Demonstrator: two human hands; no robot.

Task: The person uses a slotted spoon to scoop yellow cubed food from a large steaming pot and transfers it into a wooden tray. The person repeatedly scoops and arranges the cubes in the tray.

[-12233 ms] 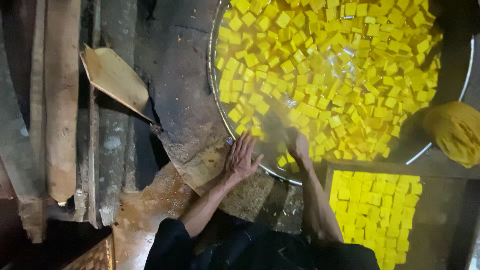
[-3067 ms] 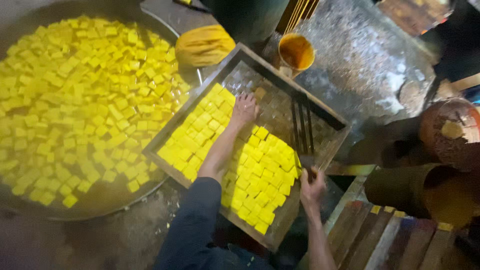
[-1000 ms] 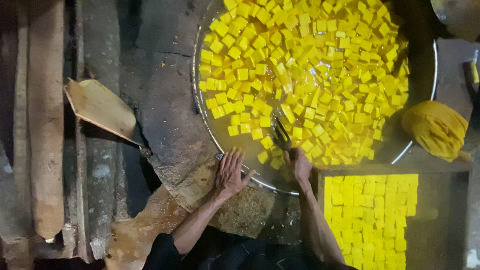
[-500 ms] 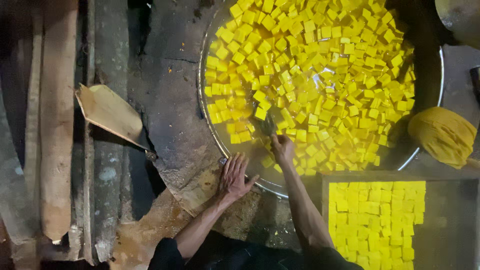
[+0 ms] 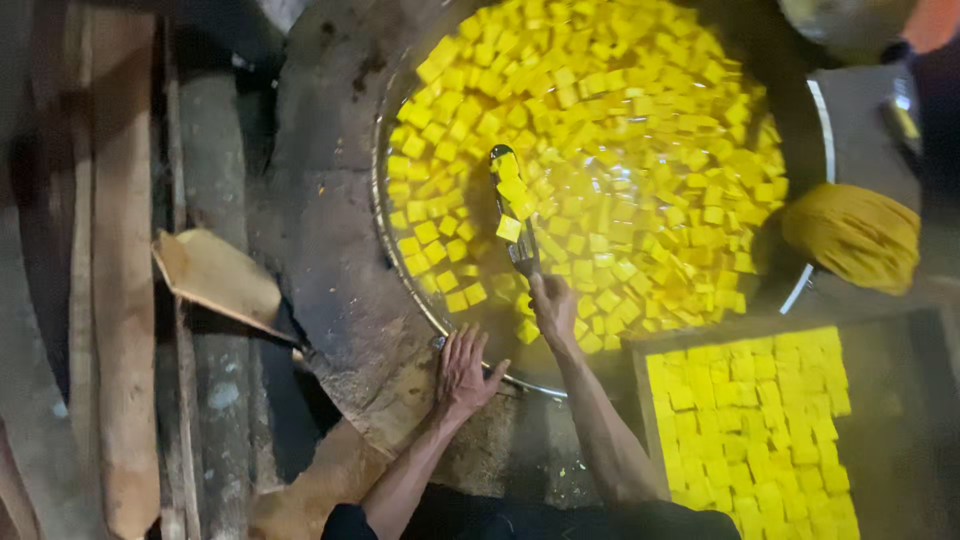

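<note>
Right hand (image 5: 553, 308) is closed around the handle of a long metal spatula (image 5: 516, 215), whose blade reaches out over the big round pan (image 5: 385, 250) with a few yellow cubes (image 5: 512, 190) riding on it, just above the liquid. Left hand (image 5: 463, 372) lies flat, fingers spread, gripping nothing, on the stone surround at the pan's near rim, just left of the right wrist. The pan is crowded with floating yellow cubes; a small patch of clear liquid shows around the spatula, near the rim closest to the person. Right of the pan's near edge sits a wooden tray (image 5: 900, 420) packed with more cubes in rows. A yellow cloth bundle (image 5: 852, 234) rests against the pan's right rim. Left of the pan, a flat wooden paddle (image 5: 215, 273) lies on wooden planks (image 5: 120, 300).
</note>
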